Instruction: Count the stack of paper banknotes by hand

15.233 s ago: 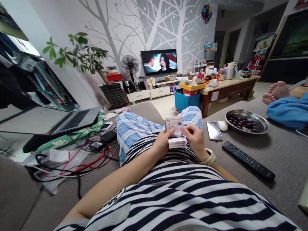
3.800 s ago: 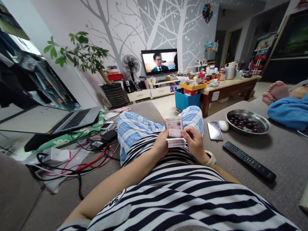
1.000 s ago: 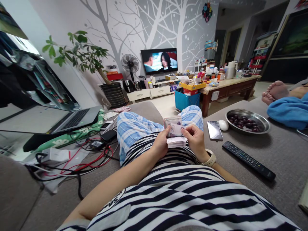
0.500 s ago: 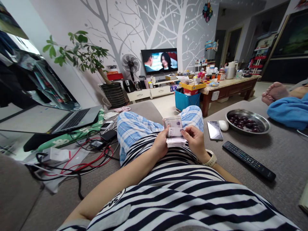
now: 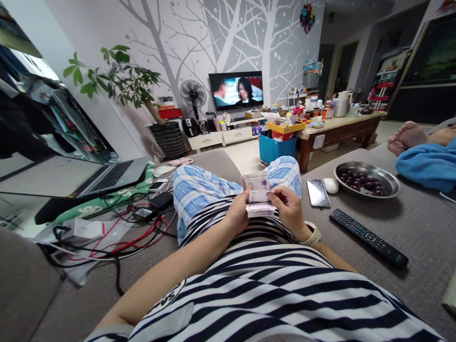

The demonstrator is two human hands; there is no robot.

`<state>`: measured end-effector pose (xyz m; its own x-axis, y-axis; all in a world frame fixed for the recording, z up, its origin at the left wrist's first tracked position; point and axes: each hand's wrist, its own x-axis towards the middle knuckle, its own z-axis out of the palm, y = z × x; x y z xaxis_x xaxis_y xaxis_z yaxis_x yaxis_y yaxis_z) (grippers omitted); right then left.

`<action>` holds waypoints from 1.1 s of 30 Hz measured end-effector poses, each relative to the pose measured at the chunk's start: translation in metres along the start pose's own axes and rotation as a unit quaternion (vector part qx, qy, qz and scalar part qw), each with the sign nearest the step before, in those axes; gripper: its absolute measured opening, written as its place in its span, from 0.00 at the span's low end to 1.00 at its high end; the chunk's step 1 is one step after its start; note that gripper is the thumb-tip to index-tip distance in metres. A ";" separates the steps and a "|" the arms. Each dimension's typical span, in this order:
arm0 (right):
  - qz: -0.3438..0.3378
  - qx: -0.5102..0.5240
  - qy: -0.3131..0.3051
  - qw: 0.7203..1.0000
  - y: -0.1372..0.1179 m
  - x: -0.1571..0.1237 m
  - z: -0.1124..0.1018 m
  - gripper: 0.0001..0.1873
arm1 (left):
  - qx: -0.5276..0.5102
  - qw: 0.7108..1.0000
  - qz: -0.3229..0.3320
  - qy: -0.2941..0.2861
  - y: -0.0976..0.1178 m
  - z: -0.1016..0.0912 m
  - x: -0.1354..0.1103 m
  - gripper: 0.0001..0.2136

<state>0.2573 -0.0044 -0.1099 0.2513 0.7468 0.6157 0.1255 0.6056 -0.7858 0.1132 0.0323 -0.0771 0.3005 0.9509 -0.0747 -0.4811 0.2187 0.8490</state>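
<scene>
A stack of banknotes (image 5: 259, 184) is held over my lap, its lower ends folded toward me and showing a figure 5. My left hand (image 5: 238, 211) is closed around the stack's left side. At the right edge my right hand (image 5: 288, 209) pinches a note between thumb and fingers; a pale watch is on that wrist. Beneath both hands lie my striped shirt (image 5: 221, 280) and blue checked trousers (image 5: 203, 194). The fingers behind the notes are hidden.
To the right on the sofa are a phone (image 5: 318, 193), a white mouse (image 5: 331, 185), a remote control (image 5: 368, 237) and a metal bowl (image 5: 394, 183) of dark fruit. Another person's bare feet (image 5: 408, 137) rest beyond. At left are a laptop (image 5: 117, 175) and tangled cables (image 5: 142, 237).
The right thumb and the note under it have shifted very slightly at the stack's right edge. Both hands otherwise keep their place, and the television picture differs a little.
</scene>
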 end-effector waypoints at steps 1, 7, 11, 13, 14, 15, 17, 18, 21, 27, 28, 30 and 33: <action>-0.002 0.000 -0.002 1.000 0.000 0.000 0.000 0.13 | -0.001 1.000 -0.002 -0.003 0.000 0.000 0.000 0.12; -0.014 0.002 -0.018 1.000 0.000 0.000 -0.002 0.14 | -0.007 1.000 -0.008 -0.006 0.001 0.000 -0.001 0.12; -0.011 0.005 -0.022 1.000 -0.002 0.000 -0.002 0.17 | 0.000 1.000 -0.009 -0.006 0.000 -0.001 0.000 0.13; -0.013 0.010 -0.025 1.000 -0.002 0.000 -0.002 0.17 | 0.004 1.000 -0.010 -0.013 0.000 -0.002 0.000 0.13; -0.016 0.013 -0.026 0.999 -0.003 0.000 -0.002 0.17 | 0.004 1.000 -0.010 -0.016 0.000 -0.002 0.000 0.13; -0.018 0.015 -0.028 0.999 -0.003 0.000 -0.002 0.17 | 0.002 1.000 -0.010 -0.020 0.000 -0.002 -0.001 0.13; -0.019 0.016 -0.031 0.999 -0.003 0.000 -0.002 0.18 | -0.003 1.000 -0.012 -0.025 0.001 -0.002 -0.001 0.14; -0.018 0.014 -0.033 0.999 -0.003 0.000 -0.002 0.18 | -0.006 1.000 -0.014 -0.025 0.001 -0.002 -0.002 0.14; -0.014 0.010 -0.036 0.999 -0.003 0.000 -0.003 0.20 | -0.011 1.000 -0.018 -0.017 0.002 0.000 -0.003 0.15; -0.020 0.030 -0.046 0.998 -0.002 0.001 -0.002 0.25 | -0.014 1.000 -0.012 -0.003 0.001 0.000 -0.001 0.15; -0.022 0.042 -0.050 0.998 -0.003 0.002 -0.002 0.27 | -0.014 1.000 -0.012 -0.001 0.000 0.000 0.000 0.15; -0.023 0.066 -0.055 0.996 -0.004 0.002 -0.001 0.29 | -0.015 1.000 -0.012 0.012 -0.002 -0.002 0.003 0.13; -0.013 0.071 -0.056 0.996 -0.005 0.003 -0.002 0.26 | -0.021 0.999 -0.008 0.028 -0.006 -0.004 0.007 0.13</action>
<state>0.2589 -0.0058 -0.1041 0.1410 0.7515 0.6445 -0.0082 0.6518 -0.7583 0.1150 0.0386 -0.0851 0.2628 0.9576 -0.1183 -0.5102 0.2419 0.8253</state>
